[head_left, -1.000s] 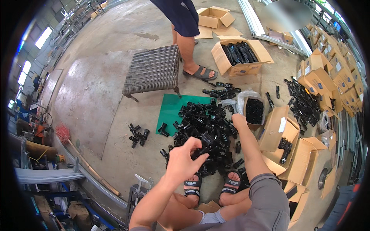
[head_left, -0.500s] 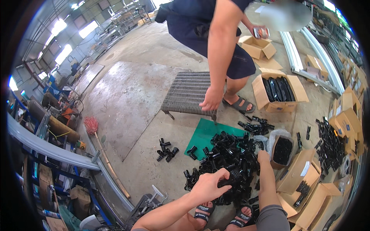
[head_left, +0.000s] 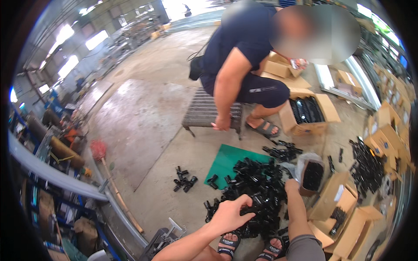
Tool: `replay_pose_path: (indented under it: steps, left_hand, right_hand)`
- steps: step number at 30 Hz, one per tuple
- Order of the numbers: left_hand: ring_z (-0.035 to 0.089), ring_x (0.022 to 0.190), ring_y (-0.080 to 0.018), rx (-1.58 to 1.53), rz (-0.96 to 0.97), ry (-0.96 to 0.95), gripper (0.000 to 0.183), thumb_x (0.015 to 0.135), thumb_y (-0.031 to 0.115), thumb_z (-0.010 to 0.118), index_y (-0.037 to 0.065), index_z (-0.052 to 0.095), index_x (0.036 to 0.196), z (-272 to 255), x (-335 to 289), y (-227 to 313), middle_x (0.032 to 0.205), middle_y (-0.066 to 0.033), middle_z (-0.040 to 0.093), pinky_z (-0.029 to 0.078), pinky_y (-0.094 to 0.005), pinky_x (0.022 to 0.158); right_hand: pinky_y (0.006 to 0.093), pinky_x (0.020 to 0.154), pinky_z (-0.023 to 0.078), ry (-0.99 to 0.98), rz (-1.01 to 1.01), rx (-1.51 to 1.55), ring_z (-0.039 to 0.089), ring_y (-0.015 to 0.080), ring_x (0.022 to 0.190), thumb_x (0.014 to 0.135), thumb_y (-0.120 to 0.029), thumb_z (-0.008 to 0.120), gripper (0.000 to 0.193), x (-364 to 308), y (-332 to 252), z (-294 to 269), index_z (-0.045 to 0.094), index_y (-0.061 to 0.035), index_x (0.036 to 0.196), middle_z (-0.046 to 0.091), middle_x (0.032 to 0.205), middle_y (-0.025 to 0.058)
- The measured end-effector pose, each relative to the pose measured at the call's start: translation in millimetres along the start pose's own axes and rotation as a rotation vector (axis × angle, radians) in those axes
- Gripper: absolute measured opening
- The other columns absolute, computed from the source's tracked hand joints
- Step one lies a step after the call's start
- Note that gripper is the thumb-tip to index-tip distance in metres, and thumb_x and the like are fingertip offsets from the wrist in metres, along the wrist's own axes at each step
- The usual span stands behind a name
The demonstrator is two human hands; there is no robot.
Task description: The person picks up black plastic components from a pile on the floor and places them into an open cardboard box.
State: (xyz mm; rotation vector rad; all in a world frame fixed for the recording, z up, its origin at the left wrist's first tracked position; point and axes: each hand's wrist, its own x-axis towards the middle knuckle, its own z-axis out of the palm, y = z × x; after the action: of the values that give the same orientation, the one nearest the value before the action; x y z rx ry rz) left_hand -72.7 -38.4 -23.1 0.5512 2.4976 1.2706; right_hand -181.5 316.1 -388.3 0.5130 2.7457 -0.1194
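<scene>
My left hand (head_left: pixel 231 213) is over the near side of a heap of black plastic fittings (head_left: pixel 257 176). Its thumb and fingers curve around what looks like one black fitting, hard to separate from those behind it. My right hand (head_left: pixel 291 186) reaches past the heap's right side to a clear plastic bag (head_left: pixel 288 167). Its fingers are too small and hidden to read. Part of the heap covers a green sheet (head_left: pixel 221 157) on the floor. Beside the bag stands a plastic-lined box (head_left: pixel 310 188) of small black parts.
A person (head_left: pixel 244 56) sits on a woven bench (head_left: pixel 193 114) across from me, holding a small packet. An open carton (head_left: pixel 328 118) of black parts stands near them. More cartons (head_left: pixel 333 198) and loose black parts (head_left: pixel 368 167) lie right. A broom (head_left: pixel 115 185) lies left.
The other person has lowered from a bent stance onto the bench, one arm hanging by its edge. My view has shifted slightly; both my hands stay in nearly the same places.
</scene>
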Motion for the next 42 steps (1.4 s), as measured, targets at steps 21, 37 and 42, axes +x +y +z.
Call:
replay_pose_path:
  steps: [21,37,42]
  left_hand:
    - [0.07,0.091,-0.0138,-0.359,-0.002,0.091,0.039,0.081,0.014,0.087,0.003,0.057,0.102,7.0,1.2,5.5,0.099,-0.0092,0.074,0.057,-0.03,0.083]
    - [0.063,0.087,-0.0072,-1.367,0.146,0.024,0.033,0.088,-0.005,0.075,0.011,0.051,0.106,21.8,-41.5,54.8,0.098,-0.0006,0.069,0.053,-0.024,0.083]
    - [0.056,0.082,-0.0039,-1.259,0.217,0.065,0.036,0.086,-0.004,0.078,0.011,0.051,0.105,22.0,-50.0,52.2,0.088,0.0038,0.063,0.048,-0.0218,0.077]
  right_hand:
    - [0.0337,0.079,0.059,0.209,-0.295,0.806,0.074,0.0227,0.087,0.09,-0.001,0.063,0.021,-108.4,4.7,-165.3,0.073,0.0035,0.108,0.075,0.095,0.017]
    - [0.0229,0.076,0.056,0.287,-0.541,1.518,0.071,0.0102,0.086,0.088,0.004,0.075,0.018,-386.9,-85.0,-323.4,0.073,0.0023,0.105,0.076,0.096,0.0077]
    - [0.0227,0.077,0.056,0.301,-0.612,1.595,0.071,0.0109,0.087,0.088,0.005,0.074,0.018,-395.7,-86.9,-313.5,0.074,0.0036,0.106,0.076,0.095,0.0082]
